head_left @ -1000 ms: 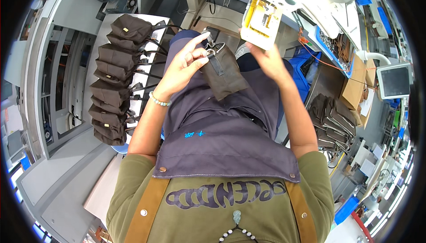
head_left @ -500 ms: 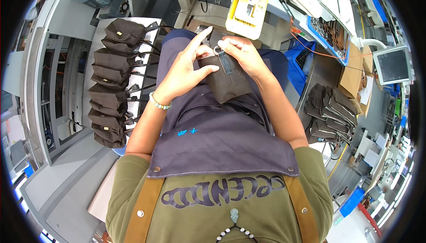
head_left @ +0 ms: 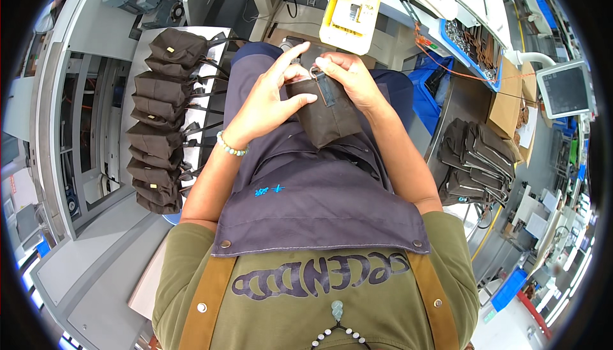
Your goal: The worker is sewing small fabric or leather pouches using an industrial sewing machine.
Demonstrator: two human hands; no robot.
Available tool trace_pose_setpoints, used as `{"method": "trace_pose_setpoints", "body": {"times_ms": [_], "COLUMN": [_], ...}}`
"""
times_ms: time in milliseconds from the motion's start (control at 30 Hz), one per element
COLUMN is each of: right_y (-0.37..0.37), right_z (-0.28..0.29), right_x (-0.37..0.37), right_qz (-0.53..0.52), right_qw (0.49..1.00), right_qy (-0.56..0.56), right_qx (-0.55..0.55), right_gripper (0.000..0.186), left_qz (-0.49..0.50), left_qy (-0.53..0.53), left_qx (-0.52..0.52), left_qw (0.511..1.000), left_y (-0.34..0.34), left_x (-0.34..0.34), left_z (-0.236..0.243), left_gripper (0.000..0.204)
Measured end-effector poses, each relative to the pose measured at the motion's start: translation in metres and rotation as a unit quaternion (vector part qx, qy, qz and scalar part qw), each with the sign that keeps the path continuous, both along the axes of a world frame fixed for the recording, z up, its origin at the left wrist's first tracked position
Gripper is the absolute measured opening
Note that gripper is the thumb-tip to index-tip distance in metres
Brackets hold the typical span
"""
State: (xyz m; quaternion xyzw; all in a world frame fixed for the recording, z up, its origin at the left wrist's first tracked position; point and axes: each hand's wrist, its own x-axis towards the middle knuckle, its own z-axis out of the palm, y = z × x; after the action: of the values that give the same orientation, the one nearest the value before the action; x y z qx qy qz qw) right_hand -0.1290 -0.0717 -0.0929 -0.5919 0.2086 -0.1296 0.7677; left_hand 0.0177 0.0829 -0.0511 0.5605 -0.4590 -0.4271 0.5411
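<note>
A dark brown fabric pouch (head_left: 322, 119) rests upright over my aproned lap, between both hands. My left hand (head_left: 276, 93) grips its upper left side, thumb on the front and index finger raised above the top edge. My right hand (head_left: 351, 80) pinches at a metal ring at the pouch's top, where a short dark strap (head_left: 327, 92) hangs down the front. What lies exactly between those fingertips is too small to make out.
Similar dark bags (head_left: 156, 136) line a white board at left. A yellow plate (head_left: 347, 34) on a machine is ahead. To the right are a blue tray (head_left: 471, 58) of small parts, blue bin (head_left: 423, 104), stacked dark pouches (head_left: 472, 171), cardboard (head_left: 501, 101) and a screen (head_left: 562, 88).
My right hand has come in from beside the yellow plate and taken hold at the pouch's top. My left thumb sits farther down the front. Little differs over the last half second.
</note>
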Motion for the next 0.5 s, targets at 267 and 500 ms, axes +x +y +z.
{"method": "trace_pose_setpoints", "body": {"times_ms": [267, 500], "right_y": [0.014, 0.013], "right_z": [0.073, 0.115], "right_x": [-0.04, -0.046], "right_qz": [0.124, 0.288], "right_qw": [0.968, 0.862], "right_qy": [-0.217, -0.396], "right_qx": [0.025, 0.129], "right_gripper": [0.03, 0.044], "left_qz": [-0.209, -0.047], "left_qy": [-0.314, -0.339], "left_qx": [-0.035, -0.185], "left_qw": [0.926, 0.921], "left_y": [-0.002, -0.015], "left_x": [0.022, 0.004], "left_z": [-0.057, 0.002], "left_gripper": [0.057, 0.086]}}
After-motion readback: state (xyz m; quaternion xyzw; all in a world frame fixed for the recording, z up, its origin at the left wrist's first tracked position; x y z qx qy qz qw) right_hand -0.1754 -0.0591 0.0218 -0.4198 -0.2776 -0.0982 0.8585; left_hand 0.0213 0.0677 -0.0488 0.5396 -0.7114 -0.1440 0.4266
